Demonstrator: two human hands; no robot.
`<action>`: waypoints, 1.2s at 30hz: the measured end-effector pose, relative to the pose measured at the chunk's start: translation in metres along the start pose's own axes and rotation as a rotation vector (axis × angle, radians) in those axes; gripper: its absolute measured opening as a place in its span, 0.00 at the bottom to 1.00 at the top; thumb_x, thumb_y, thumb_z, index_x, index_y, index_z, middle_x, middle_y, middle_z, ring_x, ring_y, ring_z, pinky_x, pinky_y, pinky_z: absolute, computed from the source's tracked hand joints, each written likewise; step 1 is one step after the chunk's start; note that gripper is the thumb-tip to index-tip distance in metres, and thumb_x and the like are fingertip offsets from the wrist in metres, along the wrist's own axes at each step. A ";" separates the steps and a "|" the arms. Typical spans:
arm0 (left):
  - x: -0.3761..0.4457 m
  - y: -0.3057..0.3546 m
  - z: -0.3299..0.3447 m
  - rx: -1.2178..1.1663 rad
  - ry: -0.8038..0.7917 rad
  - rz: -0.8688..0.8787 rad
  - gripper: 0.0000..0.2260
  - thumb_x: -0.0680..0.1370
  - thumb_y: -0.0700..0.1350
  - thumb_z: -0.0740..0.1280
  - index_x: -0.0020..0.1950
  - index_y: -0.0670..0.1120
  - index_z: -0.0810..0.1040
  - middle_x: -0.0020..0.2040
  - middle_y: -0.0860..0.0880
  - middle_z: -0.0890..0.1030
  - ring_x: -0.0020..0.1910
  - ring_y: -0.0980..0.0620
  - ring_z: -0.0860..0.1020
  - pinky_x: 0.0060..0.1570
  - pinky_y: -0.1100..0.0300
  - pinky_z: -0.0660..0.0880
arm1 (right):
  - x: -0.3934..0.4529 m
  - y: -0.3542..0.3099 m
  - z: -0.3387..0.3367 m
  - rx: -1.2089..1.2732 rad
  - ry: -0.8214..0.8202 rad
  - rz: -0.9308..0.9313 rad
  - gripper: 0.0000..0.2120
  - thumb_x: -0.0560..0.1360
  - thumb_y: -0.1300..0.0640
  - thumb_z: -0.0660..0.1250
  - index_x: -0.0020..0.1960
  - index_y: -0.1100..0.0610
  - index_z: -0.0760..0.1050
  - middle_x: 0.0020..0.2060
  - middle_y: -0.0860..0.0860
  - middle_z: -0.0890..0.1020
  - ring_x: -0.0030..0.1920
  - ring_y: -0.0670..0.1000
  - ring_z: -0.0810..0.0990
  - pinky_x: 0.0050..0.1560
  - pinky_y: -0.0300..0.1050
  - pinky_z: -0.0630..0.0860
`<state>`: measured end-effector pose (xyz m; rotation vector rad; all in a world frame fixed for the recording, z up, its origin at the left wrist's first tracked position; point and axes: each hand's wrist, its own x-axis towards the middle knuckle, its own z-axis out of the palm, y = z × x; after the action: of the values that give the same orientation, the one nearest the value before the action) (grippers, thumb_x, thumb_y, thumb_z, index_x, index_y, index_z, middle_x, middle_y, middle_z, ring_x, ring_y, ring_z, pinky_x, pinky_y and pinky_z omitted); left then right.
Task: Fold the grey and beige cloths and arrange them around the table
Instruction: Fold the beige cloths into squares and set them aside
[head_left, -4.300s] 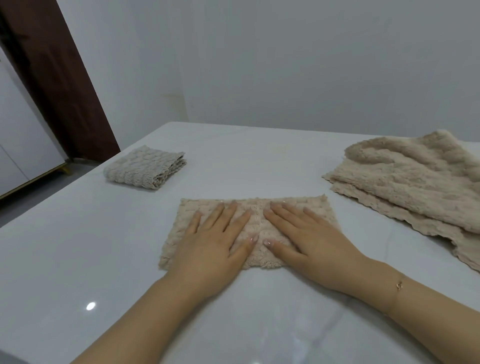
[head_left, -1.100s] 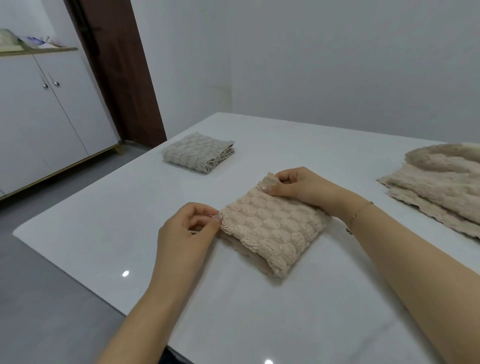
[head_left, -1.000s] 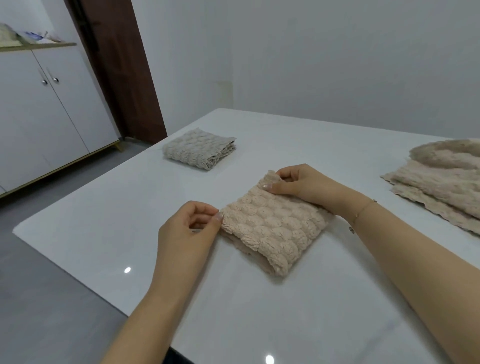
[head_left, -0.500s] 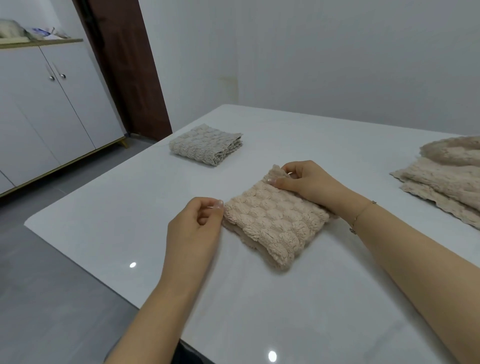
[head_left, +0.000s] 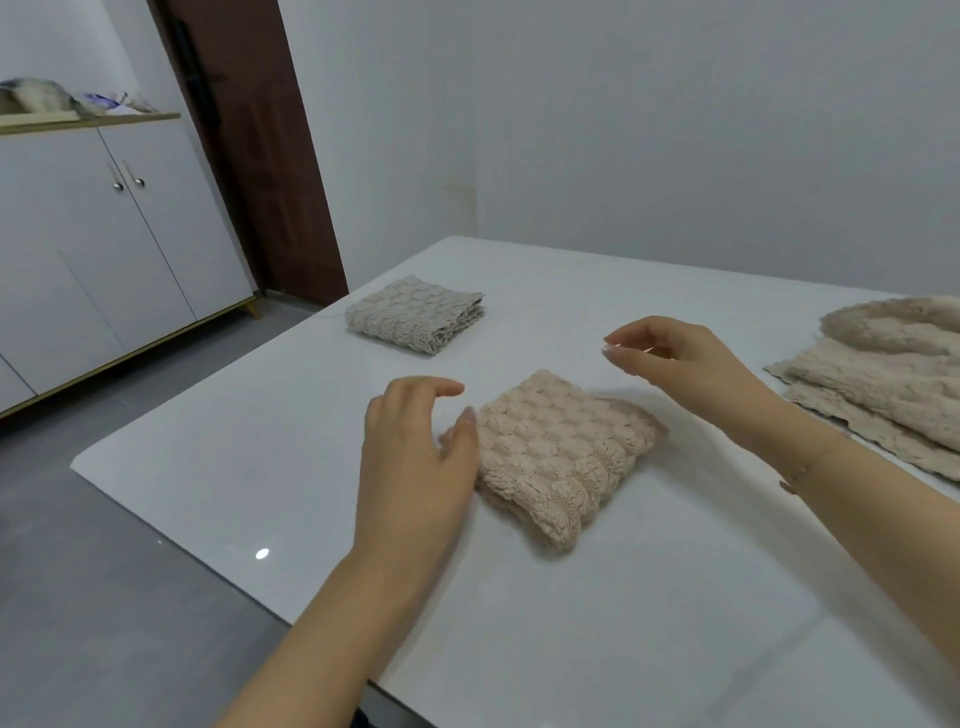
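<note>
Both my hands empty, fingers loosely curled: left hand (head_left: 410, 457) beside folded beige cloth (head_left: 558, 454), right hand (head_left: 685, 364) hovering above it.

Bare white bench (head_left: 649, 623) along the near edge and near-right corner, open to a hand. Folded beige cloth (head_left: 556, 457) in the middle, left hand (head_left: 415, 457) just beside its left edge, right hand (head_left: 685, 364) raised above its far right corner. Open lane between that cloth and the folded grey cloth (head_left: 415, 319) at the far left. Heap of unfolded beige cloths (head_left: 883, 379) blocking the right side. Far strip by the wall free.
</note>
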<state>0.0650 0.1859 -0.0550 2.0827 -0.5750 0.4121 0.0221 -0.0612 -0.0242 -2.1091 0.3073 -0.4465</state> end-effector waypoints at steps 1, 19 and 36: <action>0.004 0.011 0.001 0.004 -0.040 0.072 0.09 0.78 0.46 0.63 0.57 0.50 0.76 0.56 0.58 0.75 0.59 0.58 0.69 0.56 0.73 0.63 | -0.008 0.002 -0.006 -0.028 0.009 -0.020 0.07 0.74 0.48 0.69 0.50 0.49 0.80 0.46 0.43 0.83 0.45 0.42 0.79 0.48 0.38 0.72; -0.001 0.033 0.069 0.575 -0.711 0.189 0.23 0.81 0.56 0.38 0.76 0.57 0.37 0.77 0.57 0.37 0.74 0.59 0.34 0.74 0.52 0.34 | -0.039 0.033 -0.002 0.146 -0.091 0.085 0.09 0.71 0.51 0.72 0.49 0.52 0.80 0.36 0.49 0.80 0.36 0.44 0.76 0.37 0.34 0.70; 0.006 0.035 0.069 0.559 -0.794 0.156 0.23 0.82 0.58 0.44 0.76 0.61 0.41 0.78 0.54 0.41 0.76 0.56 0.38 0.73 0.47 0.34 | -0.046 0.036 -0.005 0.047 -0.044 0.082 0.09 0.73 0.63 0.67 0.50 0.52 0.79 0.37 0.51 0.83 0.38 0.48 0.78 0.41 0.38 0.71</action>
<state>0.0562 0.1095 -0.0648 2.7393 -1.1915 -0.2342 -0.0231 -0.0668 -0.0612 -2.0494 0.3528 -0.3558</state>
